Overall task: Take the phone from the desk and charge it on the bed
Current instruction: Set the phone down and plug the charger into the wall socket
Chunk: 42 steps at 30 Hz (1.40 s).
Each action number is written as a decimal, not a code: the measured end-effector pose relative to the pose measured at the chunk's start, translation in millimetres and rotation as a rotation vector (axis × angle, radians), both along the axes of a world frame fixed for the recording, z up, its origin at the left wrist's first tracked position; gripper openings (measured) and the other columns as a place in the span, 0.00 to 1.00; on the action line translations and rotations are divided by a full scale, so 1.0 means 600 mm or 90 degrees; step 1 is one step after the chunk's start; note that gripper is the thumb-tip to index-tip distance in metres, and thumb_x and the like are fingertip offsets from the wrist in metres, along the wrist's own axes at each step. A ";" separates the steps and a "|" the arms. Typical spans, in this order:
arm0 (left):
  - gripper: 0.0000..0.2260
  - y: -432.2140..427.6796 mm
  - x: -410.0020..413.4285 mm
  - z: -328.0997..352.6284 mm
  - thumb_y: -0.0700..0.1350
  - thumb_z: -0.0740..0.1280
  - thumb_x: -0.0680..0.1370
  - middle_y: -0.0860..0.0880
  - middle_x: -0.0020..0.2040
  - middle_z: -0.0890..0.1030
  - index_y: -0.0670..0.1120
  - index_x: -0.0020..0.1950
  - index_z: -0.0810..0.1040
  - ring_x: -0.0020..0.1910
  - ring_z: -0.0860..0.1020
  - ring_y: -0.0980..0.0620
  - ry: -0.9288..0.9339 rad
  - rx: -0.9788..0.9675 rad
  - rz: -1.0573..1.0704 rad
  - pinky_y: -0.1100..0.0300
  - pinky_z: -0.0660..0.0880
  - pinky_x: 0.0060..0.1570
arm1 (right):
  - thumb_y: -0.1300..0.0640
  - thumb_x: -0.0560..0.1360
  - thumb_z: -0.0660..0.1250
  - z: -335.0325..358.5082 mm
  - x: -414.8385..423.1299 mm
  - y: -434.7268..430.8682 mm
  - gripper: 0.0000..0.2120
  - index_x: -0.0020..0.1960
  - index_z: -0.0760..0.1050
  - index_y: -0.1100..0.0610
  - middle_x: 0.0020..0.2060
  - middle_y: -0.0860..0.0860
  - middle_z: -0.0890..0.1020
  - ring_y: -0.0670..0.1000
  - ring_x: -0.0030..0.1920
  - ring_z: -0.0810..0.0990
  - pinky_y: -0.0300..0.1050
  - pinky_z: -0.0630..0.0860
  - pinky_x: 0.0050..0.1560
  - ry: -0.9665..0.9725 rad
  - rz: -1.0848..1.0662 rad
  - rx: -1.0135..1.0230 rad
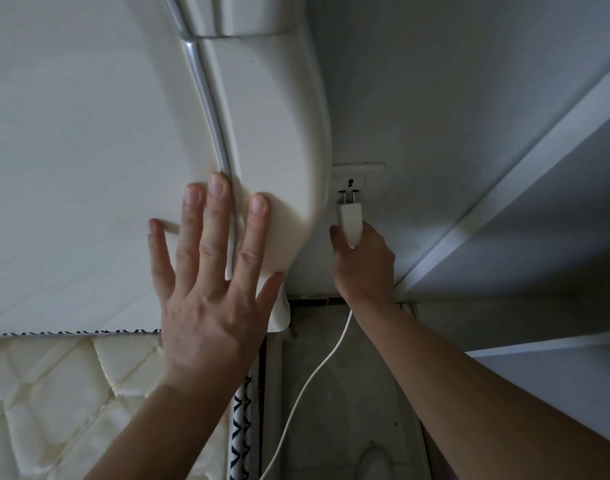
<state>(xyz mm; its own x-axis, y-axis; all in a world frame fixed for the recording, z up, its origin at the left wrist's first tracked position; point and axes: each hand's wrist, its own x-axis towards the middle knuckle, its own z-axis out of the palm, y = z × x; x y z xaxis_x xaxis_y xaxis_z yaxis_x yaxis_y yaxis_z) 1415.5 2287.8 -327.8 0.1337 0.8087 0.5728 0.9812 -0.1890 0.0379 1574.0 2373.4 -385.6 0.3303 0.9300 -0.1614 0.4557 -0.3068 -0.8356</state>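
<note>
My right hand (364, 263) grips a white charger plug (349, 218) whose two metal prongs sit at the slots of a white wall socket (352, 180). A white cable (317, 372) trails down from under that hand toward the floor. My left hand (206, 271) lies flat with its fingers spread against the cream headboard (272, 150) of the bed, at its rounded lower corner. The phone is not in view.
A quilted cream mattress (54, 403) shows at the lower left, below a white sheet (71, 150). A white wall (452, 98) carries the socket. A white shelf or furniture edge (525, 181) runs diagonally at the right. A narrow floor gap lies between bed and wall.
</note>
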 end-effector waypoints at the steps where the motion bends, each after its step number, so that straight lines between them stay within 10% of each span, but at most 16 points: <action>1: 0.42 0.000 0.000 0.001 0.51 0.70 0.79 0.48 0.82 0.38 0.50 0.81 0.44 0.81 0.42 0.46 -0.001 -0.003 0.002 0.33 0.53 0.75 | 0.42 0.78 0.62 0.001 -0.001 0.000 0.15 0.49 0.76 0.55 0.39 0.50 0.82 0.52 0.41 0.81 0.46 0.75 0.41 0.000 -0.007 0.000; 13: 0.40 -0.003 0.000 0.005 0.48 0.69 0.80 0.51 0.80 0.35 0.49 0.81 0.44 0.81 0.42 0.45 -0.024 -0.010 -0.021 0.32 0.53 0.74 | 0.41 0.79 0.59 0.018 -0.002 0.001 0.17 0.54 0.73 0.54 0.38 0.46 0.75 0.50 0.39 0.73 0.44 0.68 0.42 -0.068 0.027 -0.013; 20: 0.39 -0.005 -0.005 0.009 0.46 0.69 0.80 0.52 0.80 0.36 0.50 0.81 0.45 0.81 0.42 0.47 -0.029 -0.015 -0.034 0.33 0.52 0.75 | 0.42 0.80 0.59 0.022 0.010 -0.002 0.23 0.69 0.69 0.53 0.37 0.52 0.84 0.46 0.30 0.78 0.42 0.72 0.36 0.270 -0.067 -0.056; 27: 0.40 -0.008 -0.008 0.015 0.44 0.70 0.79 0.52 0.80 0.36 0.50 0.81 0.45 0.81 0.42 0.47 -0.032 -0.031 -0.042 0.32 0.52 0.75 | 0.49 0.74 0.72 0.035 0.006 -0.004 0.16 0.43 0.77 0.63 0.35 0.56 0.84 0.49 0.29 0.80 0.41 0.78 0.33 0.538 -0.186 -0.143; 42: 0.43 -0.011 -0.011 0.019 0.36 0.72 0.77 0.51 0.81 0.36 0.49 0.81 0.47 0.81 0.43 0.46 -0.021 -0.030 -0.035 0.31 0.53 0.74 | 0.49 0.78 0.67 0.062 0.013 0.009 0.15 0.37 0.76 0.58 0.28 0.54 0.80 0.49 0.26 0.75 0.44 0.73 0.32 0.361 -0.097 -0.100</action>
<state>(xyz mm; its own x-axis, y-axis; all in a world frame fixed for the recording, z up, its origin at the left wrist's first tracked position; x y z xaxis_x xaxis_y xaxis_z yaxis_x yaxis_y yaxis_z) 1409.0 2281.3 -316.2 0.1607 0.8267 0.5392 0.9673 -0.2404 0.0804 1581.8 2378.8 -348.3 0.2798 0.8298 -0.4829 -0.1064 -0.4731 -0.8746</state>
